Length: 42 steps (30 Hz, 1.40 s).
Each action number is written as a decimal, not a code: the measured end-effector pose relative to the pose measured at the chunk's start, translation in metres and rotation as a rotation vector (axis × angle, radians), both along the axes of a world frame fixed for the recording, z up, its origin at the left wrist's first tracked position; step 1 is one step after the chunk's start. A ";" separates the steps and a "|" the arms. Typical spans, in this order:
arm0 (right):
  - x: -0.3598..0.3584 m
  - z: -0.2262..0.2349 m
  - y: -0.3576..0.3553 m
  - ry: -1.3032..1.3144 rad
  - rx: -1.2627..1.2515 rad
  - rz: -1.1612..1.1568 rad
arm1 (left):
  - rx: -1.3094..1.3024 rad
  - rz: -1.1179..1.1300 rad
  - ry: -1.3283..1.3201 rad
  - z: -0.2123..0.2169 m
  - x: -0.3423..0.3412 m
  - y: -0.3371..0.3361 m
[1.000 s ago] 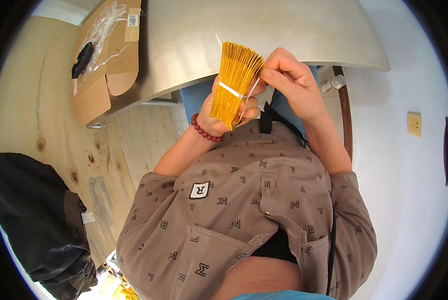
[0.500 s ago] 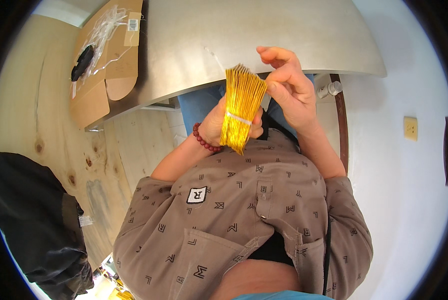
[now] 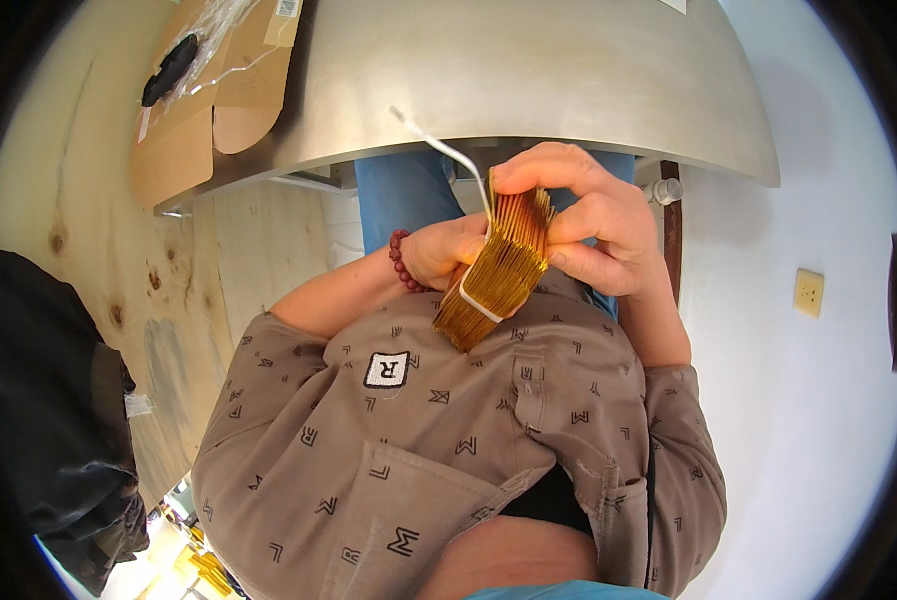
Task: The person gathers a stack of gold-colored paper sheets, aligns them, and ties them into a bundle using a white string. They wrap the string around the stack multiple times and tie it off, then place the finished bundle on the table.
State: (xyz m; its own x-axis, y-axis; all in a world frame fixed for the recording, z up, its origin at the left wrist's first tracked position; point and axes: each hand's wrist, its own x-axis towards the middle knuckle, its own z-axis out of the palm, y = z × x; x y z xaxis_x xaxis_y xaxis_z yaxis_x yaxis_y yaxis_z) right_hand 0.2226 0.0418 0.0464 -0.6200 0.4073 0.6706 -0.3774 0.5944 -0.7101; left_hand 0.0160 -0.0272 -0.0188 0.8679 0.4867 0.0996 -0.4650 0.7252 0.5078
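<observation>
A thick bundle of shiny gold foil sheets (image 3: 508, 272), stacked or folded tightly, is held in front of my waist, tilted with its upper end to the right. My left hand (image 3: 436, 252) is closed around it from the left and behind, so most of its fingers are hidden. Across the upper end, my right hand (image 3: 603, 215) clasps the bundle between curled fingers and thumb. A narrow white strip (image 3: 484, 305) wraps the lower part of the bundle. Another length of white strip (image 3: 433, 142) sticks up at the upper left, its end loose.
Beyond my hands stands a metal-topped table (image 3: 528, 70) with a curved-looking near edge. An opened cardboard box (image 3: 253, 105) on its left holds clear plastic strips and a black object (image 3: 171, 70). Black cloth (image 3: 43, 400) hangs at the left; a white wall (image 3: 768, 420) rises at the right.
My right hand has moved from the bundle's upper right edge to clasp its top. The bundle has tilted and turned, its lower end shifting left and down. The white strip's loose end shows more clearly.
</observation>
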 end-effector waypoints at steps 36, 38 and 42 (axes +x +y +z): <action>-0.012 0.029 0.027 -0.274 -0.002 -0.287 | 0.438 0.644 0.732 0.104 -0.052 0.031; -0.013 0.034 0.035 -0.324 0.021 -0.296 | 0.317 0.619 0.692 0.117 -0.059 0.044; -0.019 0.039 0.042 -0.419 -0.005 -0.304 | 0.690 0.570 0.988 0.117 -0.050 0.064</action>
State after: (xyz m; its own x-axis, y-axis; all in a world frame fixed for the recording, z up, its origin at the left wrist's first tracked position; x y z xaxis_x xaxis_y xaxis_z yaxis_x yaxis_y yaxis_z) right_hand 0.2039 0.0838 0.0850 -0.6880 0.6133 0.3880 0.1293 0.6296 -0.7661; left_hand -0.0336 0.0372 0.0979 0.4108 0.9083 -0.0785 0.1585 0.0136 0.9873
